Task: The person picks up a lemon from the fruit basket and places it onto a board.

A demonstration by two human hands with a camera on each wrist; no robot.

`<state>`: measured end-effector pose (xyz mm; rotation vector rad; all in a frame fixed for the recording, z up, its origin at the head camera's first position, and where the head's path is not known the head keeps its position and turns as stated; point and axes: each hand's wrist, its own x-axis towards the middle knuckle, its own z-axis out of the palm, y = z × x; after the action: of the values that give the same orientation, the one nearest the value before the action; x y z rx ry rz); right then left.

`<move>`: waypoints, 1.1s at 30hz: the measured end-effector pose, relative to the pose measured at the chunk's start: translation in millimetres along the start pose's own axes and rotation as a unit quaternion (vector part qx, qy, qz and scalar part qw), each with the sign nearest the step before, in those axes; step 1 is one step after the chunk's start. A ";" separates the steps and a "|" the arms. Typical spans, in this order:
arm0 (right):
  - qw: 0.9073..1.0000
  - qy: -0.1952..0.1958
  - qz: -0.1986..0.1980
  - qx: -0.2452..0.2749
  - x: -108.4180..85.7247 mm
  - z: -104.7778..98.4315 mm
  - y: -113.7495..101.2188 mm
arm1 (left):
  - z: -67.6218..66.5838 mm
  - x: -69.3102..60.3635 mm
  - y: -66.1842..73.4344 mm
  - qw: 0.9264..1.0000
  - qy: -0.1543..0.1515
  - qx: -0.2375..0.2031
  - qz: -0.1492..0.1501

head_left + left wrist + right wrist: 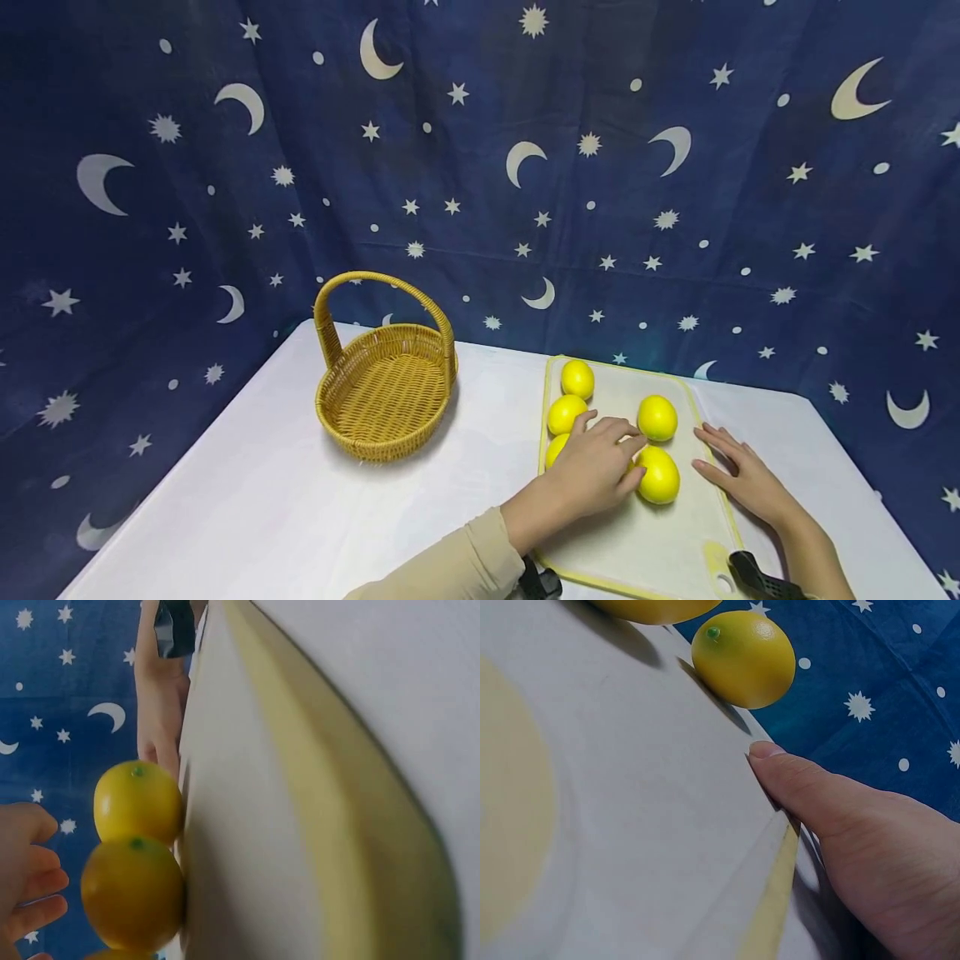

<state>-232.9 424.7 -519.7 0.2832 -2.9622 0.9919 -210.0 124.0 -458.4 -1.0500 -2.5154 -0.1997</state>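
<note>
Several yellow lemons lie on a white cutting board with a yellow rim. Along its left side are a far lemon, a second lemon and a third, partly covered lemon. Two more, a back lemon and a front lemon, sit further right. My left hand hovers over the lemons with its fingers loosely bent, nearest the front right one. In the left wrist view, those fingers are apart from the lemons. My right hand rests at the board's right edge, fingers extended.
A round wicker basket with a tall handle stands to the left on the white table, with nothing inside it. Behind the table hangs a dark blue curtain with moons and stars. The board has a handle hole near its front right corner.
</note>
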 end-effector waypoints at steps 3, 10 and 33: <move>1.000 0.001 0.004 -0.004 -0.4 -0.3 1.8 | 1.7 -0.9 -5.0 1.000 0.004 -0.008 0.001; 1.000 0.001 0.004 -0.001 0.6 0.7 5.5 | 5.6 -2.4 -20.0 0.999 0.025 -0.020 -0.011; 1.000 -0.013 0.009 -0.005 -0.8 0.7 23.0 | 4.8 1.9 -50.5 0.996 0.031 -0.020 -0.085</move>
<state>-236.0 442.4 -534.1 0.2729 -2.9980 0.9817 -248.4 90.9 -460.7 -0.8304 -2.5533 -0.3289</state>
